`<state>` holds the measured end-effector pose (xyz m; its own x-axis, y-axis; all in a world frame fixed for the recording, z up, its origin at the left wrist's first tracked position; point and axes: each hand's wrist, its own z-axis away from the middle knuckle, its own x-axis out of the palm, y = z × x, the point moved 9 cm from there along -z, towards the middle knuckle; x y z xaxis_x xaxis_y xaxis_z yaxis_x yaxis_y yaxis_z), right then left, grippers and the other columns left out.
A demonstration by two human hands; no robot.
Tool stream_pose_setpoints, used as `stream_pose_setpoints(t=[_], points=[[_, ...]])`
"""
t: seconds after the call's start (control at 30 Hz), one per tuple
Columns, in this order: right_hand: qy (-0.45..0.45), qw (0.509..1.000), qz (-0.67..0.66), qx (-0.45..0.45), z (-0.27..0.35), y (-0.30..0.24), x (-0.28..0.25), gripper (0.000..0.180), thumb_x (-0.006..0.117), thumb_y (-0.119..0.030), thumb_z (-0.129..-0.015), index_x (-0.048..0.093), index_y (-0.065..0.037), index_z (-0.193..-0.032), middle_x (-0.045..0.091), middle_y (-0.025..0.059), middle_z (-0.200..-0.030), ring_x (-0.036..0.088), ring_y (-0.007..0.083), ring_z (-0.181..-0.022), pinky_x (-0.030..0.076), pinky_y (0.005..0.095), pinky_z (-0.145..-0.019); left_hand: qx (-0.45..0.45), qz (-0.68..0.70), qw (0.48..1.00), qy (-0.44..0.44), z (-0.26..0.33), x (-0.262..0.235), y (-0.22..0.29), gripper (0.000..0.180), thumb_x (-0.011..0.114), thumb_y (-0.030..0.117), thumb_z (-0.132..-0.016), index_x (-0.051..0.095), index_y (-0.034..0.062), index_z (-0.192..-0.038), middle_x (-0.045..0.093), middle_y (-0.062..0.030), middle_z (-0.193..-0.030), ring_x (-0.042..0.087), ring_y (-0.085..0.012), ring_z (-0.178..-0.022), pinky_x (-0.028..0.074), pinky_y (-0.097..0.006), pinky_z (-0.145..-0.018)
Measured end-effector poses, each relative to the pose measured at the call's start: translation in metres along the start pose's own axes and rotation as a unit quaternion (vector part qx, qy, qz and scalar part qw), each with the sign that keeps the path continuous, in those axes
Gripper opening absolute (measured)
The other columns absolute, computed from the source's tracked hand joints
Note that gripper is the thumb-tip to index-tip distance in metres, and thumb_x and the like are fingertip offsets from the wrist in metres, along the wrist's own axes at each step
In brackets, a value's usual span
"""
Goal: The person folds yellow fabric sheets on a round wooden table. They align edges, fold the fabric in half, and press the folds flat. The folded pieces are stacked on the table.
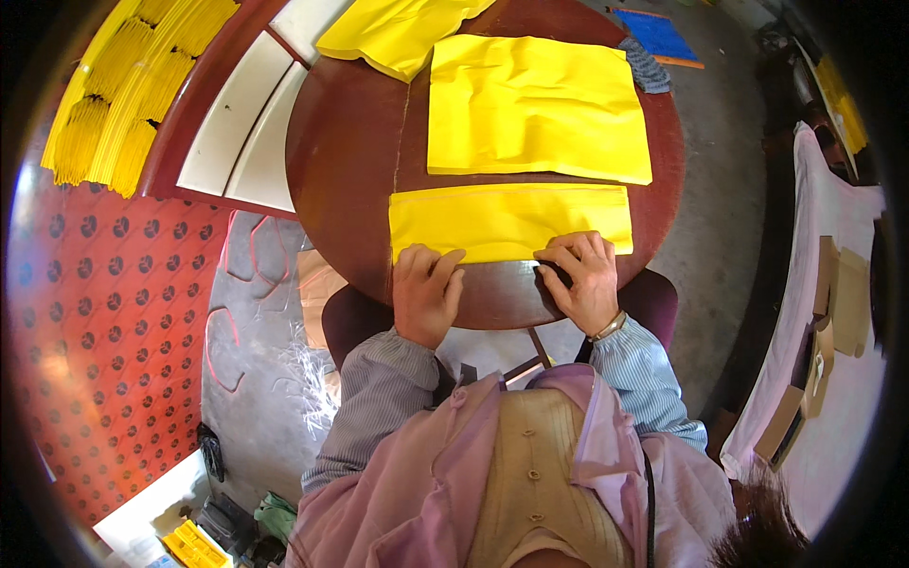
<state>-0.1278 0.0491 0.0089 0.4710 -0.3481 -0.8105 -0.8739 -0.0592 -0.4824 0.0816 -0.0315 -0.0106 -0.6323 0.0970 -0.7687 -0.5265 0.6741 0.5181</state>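
Observation:
A long folded strip of yellow paper [509,220] lies across the near part of a round dark-red table [350,151]. My left hand [426,292] presses flat on the strip's near left edge, fingers together. My right hand [582,279] presses on the near right edge, fingers spread over the fold. A larger yellow sheet [535,106] lies flat just beyond the strip. Another crumpled yellow sheet [398,33] sits at the far left of the table.
Bundles of yellow sticks [128,85] lie at the upper left on a red patterned mat [104,312]. A blue mat [658,36] lies on the floor beyond the table. Cardboard pieces [833,312] rest on a white cloth at the right.

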Motion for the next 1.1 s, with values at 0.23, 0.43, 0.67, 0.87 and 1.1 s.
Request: stream_pose_setpoints(t=[0.23,0.43,0.67,0.87,1.1], points=[[-0.051,0.996,-0.004,-0.074,-0.037,-0.05,0.059,0.032,0.071,-0.02,-0.092,0.072,-0.017,-0.124,0.065,0.0021,-0.131,0.057,0.0261,-0.121,0.042,0.0449,-0.099,0.015,-0.041,0.999,0.0,-0.003,0.002,0.002,0.031,0.078,0.007,-0.085,0.07,0.0089,-0.115,0.061,-0.0138,-0.131,0.054,-0.0398,-0.133,0.043,-0.05,-0.112],[-0.091,0.993,0.031,-0.068,-0.021,-0.053,0.056,0.036,0.073,-0.021,-0.091,0.071,-0.02,-0.128,0.063,0.001,-0.131,0.054,0.0259,-0.125,0.037,0.0482,-0.106,-0.01,0.015,1.0,0.004,0.011,-0.012,-0.015,0.026,0.077,0.004,-0.084,0.069,0.0062,-0.109,0.062,-0.0146,-0.115,0.059,-0.04,-0.12,0.047,-0.05,-0.106],[-0.086,0.994,0.026,-0.063,-0.009,-0.054,0.046,0.032,0.074,-0.021,-0.092,0.072,-0.021,-0.125,0.063,0.0018,-0.127,0.053,0.0261,-0.125,0.036,0.0487,-0.106,0.013,0.001,1.0,0.025,0.008,-0.031,-0.009,0.022,0.077,0.005,-0.085,0.07,0.0053,-0.106,0.064,-0.0137,-0.105,0.062,-0.0365,-0.107,0.049,-0.049,-0.103],[-0.092,0.993,0.029,-0.062,-0.005,-0.055,0.043,0.032,0.074,-0.02,-0.091,0.073,-0.022,-0.122,0.063,0.0027,-0.124,0.054,0.0268,-0.123,0.036,0.0503,-0.107,-0.046,-0.092,0.994,-0.034,-0.01,-0.016,-0.024,0.02,0.077,0.014,-0.087,0.072,0.0064,-0.106,0.067,-0.0104,-0.102,0.063,-0.0328,-0.099,0.05,-0.045,-0.089],[-0.077,0.994,0.01,-0.073,0.001,-0.053,0.038,0.031,0.073,-0.022,-0.092,0.072,-0.022,-0.123,0.063,0.0035,-0.122,0.055,0.0265,-0.12,0.037,0.0495,-0.106,-0.011,-0.063,0.998,0.016,-0.016,-0.015,-0.011,0.027,0.077,0.005,-0.081,0.073,0.0083,-0.107,0.066,-0.0135,-0.105,0.061,-0.0362,-0.1,0.05,-0.045,-0.086]])
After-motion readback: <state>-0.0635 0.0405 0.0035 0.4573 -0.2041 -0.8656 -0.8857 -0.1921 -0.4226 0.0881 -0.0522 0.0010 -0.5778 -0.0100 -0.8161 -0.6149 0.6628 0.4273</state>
